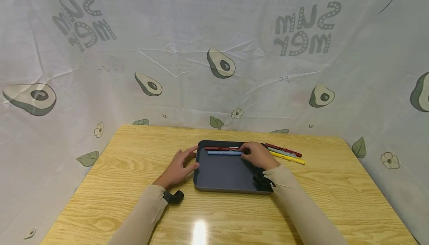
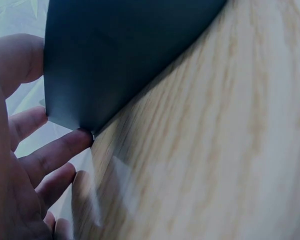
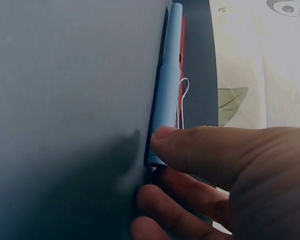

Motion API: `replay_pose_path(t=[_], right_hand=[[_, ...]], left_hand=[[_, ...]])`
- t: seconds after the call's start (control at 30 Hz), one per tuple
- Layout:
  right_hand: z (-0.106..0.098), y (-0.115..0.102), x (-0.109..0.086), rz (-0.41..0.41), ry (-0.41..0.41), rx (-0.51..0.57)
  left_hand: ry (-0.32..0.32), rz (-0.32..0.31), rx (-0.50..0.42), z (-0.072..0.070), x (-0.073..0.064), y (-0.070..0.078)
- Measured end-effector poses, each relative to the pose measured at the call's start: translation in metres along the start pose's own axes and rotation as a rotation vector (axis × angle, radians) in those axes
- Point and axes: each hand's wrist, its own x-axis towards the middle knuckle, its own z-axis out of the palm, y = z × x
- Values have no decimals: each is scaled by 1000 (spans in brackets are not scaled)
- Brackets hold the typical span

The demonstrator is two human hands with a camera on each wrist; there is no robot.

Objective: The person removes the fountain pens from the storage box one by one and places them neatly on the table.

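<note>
A dark grey tray [image 1: 224, 174] lies on the table. Along its far side, a blue pen [image 1: 223, 153] rests in front of a dark red pen [image 1: 214, 148], roughly parallel to it. My right hand [image 1: 259, 156] reaches over the tray and pinches the blue pen near its right end; in the right wrist view the thumb [image 3: 175, 145] presses on that end. Curled fingers show below it. My left hand [image 1: 177, 168] touches the tray's left edge with fingers spread, and in the left wrist view its fingertips [image 2: 82, 137] meet the tray's corner.
Right of the tray lie several pens: a dark red pen [image 1: 285, 149], a pale grey-blue pen [image 1: 282, 152] and a yellow pen [image 1: 289, 158]. The wooden table [image 1: 134, 152] ends at a printed curtain [image 1: 187, 99] behind.
</note>
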Motion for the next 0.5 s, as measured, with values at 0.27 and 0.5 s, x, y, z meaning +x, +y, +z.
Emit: replay_pose_path(t=[0.27, 0.5], right_hand=[[-2, 6, 8, -4, -6, 13], [-5, 12, 16, 19, -15, 14]], left_hand=[[18, -15, 16, 3, 6, -2], [28, -29, 20, 7, 12, -2]])
